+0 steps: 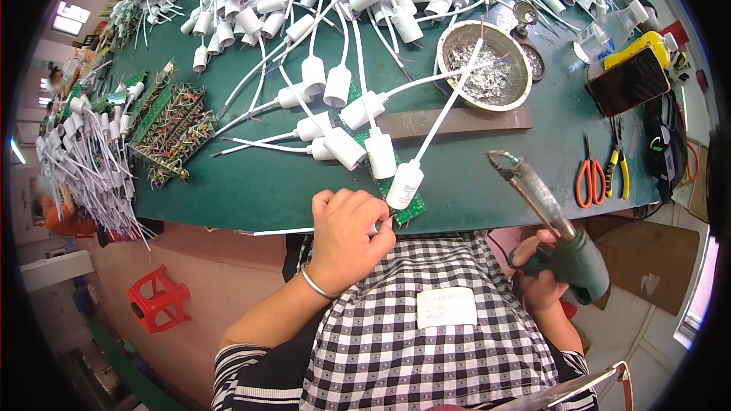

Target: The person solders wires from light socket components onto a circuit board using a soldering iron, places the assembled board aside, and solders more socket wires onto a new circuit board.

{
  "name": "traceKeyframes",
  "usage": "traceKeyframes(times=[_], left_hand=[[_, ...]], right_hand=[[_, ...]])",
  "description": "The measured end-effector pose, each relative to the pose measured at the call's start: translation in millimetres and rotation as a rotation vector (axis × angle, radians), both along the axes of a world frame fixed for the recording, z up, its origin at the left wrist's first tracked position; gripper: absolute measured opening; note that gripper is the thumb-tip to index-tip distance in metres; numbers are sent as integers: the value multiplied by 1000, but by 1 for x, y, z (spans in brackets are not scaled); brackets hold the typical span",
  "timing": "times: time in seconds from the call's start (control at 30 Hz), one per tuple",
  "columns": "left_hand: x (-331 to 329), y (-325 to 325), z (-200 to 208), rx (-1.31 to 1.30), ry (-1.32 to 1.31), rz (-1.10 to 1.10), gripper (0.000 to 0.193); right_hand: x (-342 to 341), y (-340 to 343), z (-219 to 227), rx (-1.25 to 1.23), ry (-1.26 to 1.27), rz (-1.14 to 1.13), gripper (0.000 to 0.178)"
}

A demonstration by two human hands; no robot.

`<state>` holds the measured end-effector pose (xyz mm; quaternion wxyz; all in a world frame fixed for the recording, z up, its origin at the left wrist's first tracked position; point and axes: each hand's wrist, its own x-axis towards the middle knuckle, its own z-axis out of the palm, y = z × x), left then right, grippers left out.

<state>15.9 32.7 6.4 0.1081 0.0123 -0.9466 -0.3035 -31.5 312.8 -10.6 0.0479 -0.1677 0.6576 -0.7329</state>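
Note:
My left hand (349, 232) is closed at the table's front edge, its fingertips by the near end of a green circuit board strip (415, 209). A white cable (283, 231) runs out of it to the left; the lamp socket it seems to belong to is mostly hidden by my fingers. On the strip stand several white lamp sockets (405, 185) with cables. My right hand (541, 283) is wrapped round the green pistol grip of a soldering gun (582, 262), its bent tip raised over the table, apart from the board.
A bowl of solder scraps (487, 99) stands behind a dark metal bar (457, 122). Piled sockets (304, 0) fill the back; component-filled boards (173, 123) lie left. At right are orange-handled pliers (590, 181), yellow-handled cutters (618, 171), a phone (630, 82) and a bottle (609, 33). A red stool (158, 299) stands on the floor.

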Motion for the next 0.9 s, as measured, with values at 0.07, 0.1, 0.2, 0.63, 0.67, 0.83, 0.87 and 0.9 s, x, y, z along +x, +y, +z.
traceKeyframes(times=[0.07,0.1,0.2,0.63,0.67,0.83,0.87,0.9], left_hand=[[1,0,2,0,0,-1,13],[2,-1,3,2,-8,2,13],[2,-3,7,8,-48,-15,14],[-5,-13,15,914,-334,221,38],[-9,-10,14,1144,-256,227,38],[-33,-1,9,1675,1,322,21],[-36,-3,9,1672,20,319,21],[-37,-7,6,1826,25,362,21]], right_hand=[[1,4,0,-37,-81,24,60],[-1,0,0,-87,-79,-46,59],[-24,-8,-4,-239,-25,39,63],[-75,-117,0,-690,-424,80,51],[-74,-118,2,-693,-417,89,51],[-74,-124,-2,-693,-387,14,51],[-75,-124,-3,-703,-396,2,51],[-76,-125,-3,-726,-388,11,49]])
